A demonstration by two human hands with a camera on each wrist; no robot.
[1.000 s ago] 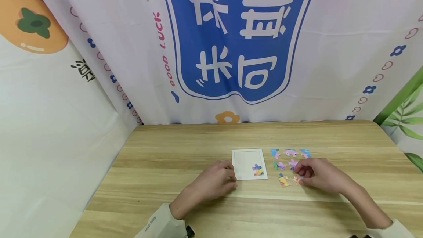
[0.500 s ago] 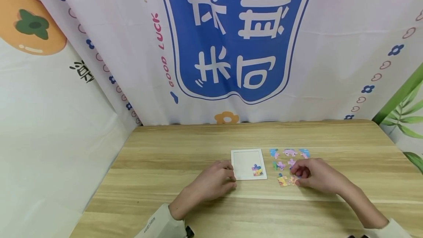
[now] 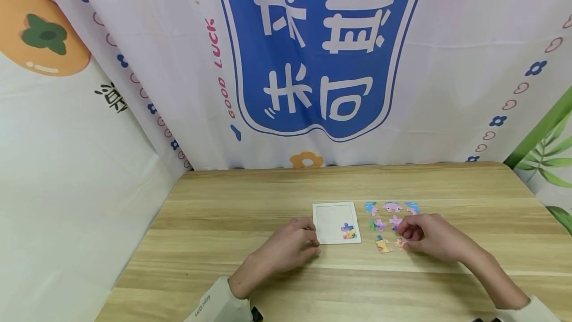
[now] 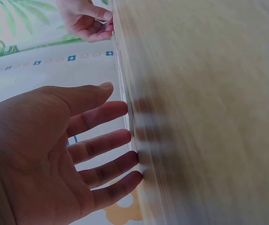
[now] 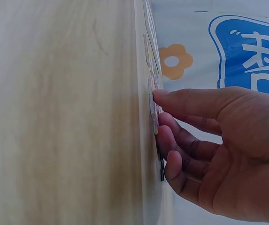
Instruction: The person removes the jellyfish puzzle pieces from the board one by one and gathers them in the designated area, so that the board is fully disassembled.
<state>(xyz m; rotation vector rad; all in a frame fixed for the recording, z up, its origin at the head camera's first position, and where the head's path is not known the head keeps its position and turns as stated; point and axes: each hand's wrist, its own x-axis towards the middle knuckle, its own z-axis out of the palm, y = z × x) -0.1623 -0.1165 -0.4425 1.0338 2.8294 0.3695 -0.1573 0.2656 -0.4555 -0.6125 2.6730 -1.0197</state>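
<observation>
My left hand (image 3: 288, 245) rests on the table, its fingertips touching the left edge of a white puzzle tray (image 3: 328, 215). In the left wrist view its fingers are loosely extended, with nothing held. One colourful puzzle piece (image 3: 348, 231) lies in the tray's lower right corner. To the right, my right hand (image 3: 431, 237) has its thumb and curled fingers on an orange-yellow puzzle piece (image 3: 399, 244), partly hidden by the hand and low on the tabletop. The right wrist view shows the thumb tip (image 5: 160, 95) against a flat piece there.
Several loose pieces lie in rows right of the tray: a pink one with eyes (image 3: 393, 206), a blue corner piece (image 3: 371, 207), a green-pink one (image 3: 377, 224) and a yellow one (image 3: 383, 244). Behind the wooden table (image 3: 232, 198) hangs a printed curtain (image 3: 447, 88).
My right hand shifted slightly left with the orange-yellow puzzle piece, close to the yellow one, then back right, leaving a gap between them. The left hand stayed at the tray's edge.
</observation>
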